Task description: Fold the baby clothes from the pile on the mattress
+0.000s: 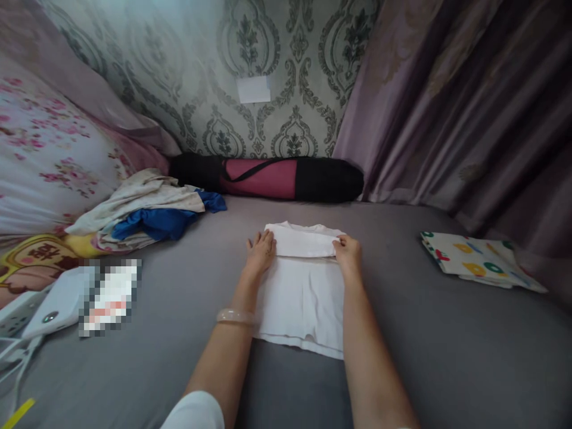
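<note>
A white shirt [304, 298] lies on the grey bed sheet [295, 387] in front of me, its far part folded over into a band across the top. My left hand [262, 251] rests flat on the band's left edge, fingers spread, with a pale bangle on that wrist. At the band's right corner, my right hand [348, 250] pinches the cloth between thumb and fingers. The shirt's lower part is spread out toward me, slightly wrinkled near the hem.
A folded patterned cloth [480, 261] lies to the right. Crumpled clothes [152, 208] are heaped at the left, by a floral pillow [58, 149]. A black and maroon long bag [263, 177] lies along the wall. A white device [62, 301] with cables sits at the near left.
</note>
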Tool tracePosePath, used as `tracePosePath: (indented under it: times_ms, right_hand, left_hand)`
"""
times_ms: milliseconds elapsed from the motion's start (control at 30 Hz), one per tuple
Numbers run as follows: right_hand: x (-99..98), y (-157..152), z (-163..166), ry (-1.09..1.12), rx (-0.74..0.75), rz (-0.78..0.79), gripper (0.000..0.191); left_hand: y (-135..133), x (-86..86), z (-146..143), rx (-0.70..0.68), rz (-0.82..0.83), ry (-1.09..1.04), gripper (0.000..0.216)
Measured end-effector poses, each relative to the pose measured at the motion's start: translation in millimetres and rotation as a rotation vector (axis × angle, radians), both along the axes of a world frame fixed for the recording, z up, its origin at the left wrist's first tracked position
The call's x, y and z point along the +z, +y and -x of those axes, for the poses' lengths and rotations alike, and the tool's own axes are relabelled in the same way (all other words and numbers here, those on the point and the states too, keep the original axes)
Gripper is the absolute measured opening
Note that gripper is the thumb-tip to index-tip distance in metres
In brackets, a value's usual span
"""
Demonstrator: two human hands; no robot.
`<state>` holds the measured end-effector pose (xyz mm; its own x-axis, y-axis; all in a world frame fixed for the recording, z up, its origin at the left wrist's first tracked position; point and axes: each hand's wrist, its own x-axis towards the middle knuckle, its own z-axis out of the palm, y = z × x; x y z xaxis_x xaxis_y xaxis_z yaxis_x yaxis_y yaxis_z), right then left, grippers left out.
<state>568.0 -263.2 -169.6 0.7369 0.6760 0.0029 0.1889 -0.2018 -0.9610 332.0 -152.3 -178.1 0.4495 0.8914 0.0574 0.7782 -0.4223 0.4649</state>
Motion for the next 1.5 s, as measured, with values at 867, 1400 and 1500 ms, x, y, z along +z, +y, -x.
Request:
tracePosePath:
  times_ms: [867,1400,1500]
  right_hand:
    - [24.9,60.0,112.1,-0.574,0.477,0.083,0.039]
    - [9.8,38.3,100.2,-0.401,0.491,0.003,0.031]
    - [9.2,28.7,84.5,-0.443,0.469,0.008,0.03]
  left_hand:
    - [0.8,0.6,-9.1,-0.095,0.105,-0.491,0.048]
    - [7.5,-9.0,-3.5,-0.096,0.104,-0.198,0.059]
    - [7.8,-8.7,-3.8,-0.077,0.117,-0.194,0.057]
